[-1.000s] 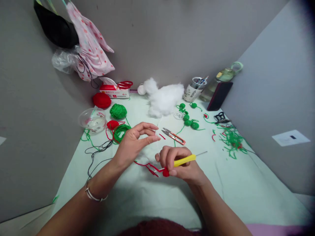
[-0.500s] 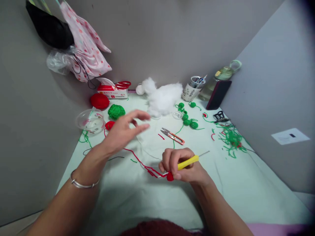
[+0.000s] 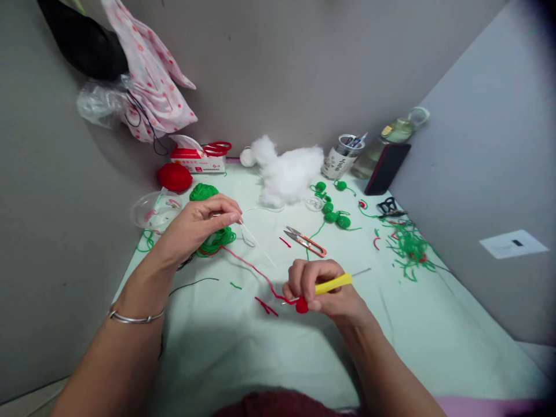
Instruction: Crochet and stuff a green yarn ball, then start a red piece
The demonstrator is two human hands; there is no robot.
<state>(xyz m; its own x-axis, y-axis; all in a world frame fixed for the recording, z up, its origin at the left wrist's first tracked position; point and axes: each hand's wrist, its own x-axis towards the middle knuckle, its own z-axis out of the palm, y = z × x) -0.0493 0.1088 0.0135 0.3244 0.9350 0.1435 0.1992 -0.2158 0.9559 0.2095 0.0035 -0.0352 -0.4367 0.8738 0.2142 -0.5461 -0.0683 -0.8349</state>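
My right hand (image 3: 322,289) is closed round a yellow-handled crochet hook (image 3: 333,283) and pinches a small red crocheted piece (image 3: 301,305) low over the pale green table cover. A red yarn strand (image 3: 249,266) runs from that piece up to my left hand (image 3: 197,226). The left hand's fingertips are pinched together on the yarn, above a loose heap of green yarn (image 3: 215,239). A thin white thread (image 3: 252,237) trails from those fingertips too.
Orange-handled thread snips (image 3: 306,241) lie just beyond my right hand. Farther back are white stuffing (image 3: 289,174), green crocheted balls (image 3: 332,211), a red yarn ball (image 3: 174,176), a clear bowl (image 3: 153,211), a tissue box, a pen cup, a bottle and green yarn scraps (image 3: 408,246).
My left hand swung left and back from the middle of the table, opened briefly on the way, and now pinches the yarn, drawing the red strand taut. The right hand barely moved.
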